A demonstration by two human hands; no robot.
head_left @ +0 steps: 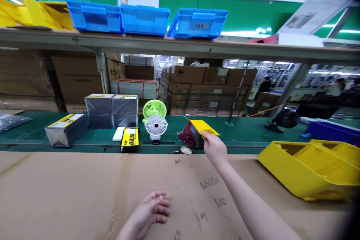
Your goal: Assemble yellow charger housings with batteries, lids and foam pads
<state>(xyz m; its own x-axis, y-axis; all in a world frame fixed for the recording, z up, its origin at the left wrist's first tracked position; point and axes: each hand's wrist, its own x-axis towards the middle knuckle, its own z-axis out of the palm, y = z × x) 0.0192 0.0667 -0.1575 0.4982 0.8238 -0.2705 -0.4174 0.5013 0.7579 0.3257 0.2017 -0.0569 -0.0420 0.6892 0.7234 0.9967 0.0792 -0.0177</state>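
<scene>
My right hand (215, 148) reaches to the back of the bench, its fingers closed on the near right corner of a yellow-topped box (204, 126), which sits on a dark stack. Just left of that stack lies a bundle of dark red cords (187, 135). My left hand (153, 210) is over the cardboard sheet (84, 195) with its fingers apart and nothing in it. A white fan (156, 125) stands in front of a green fan (154, 108). To their left are a black and yellow box (130, 138) and a white box (118, 134).
Wrapped dark box stacks (125, 110) and a single wrapped block (66, 131) stand at the back left. Yellow bins (306, 165) are at the right, near a black fan (285, 119). Blue bins (144, 20) line the overhead shelf (157, 45).
</scene>
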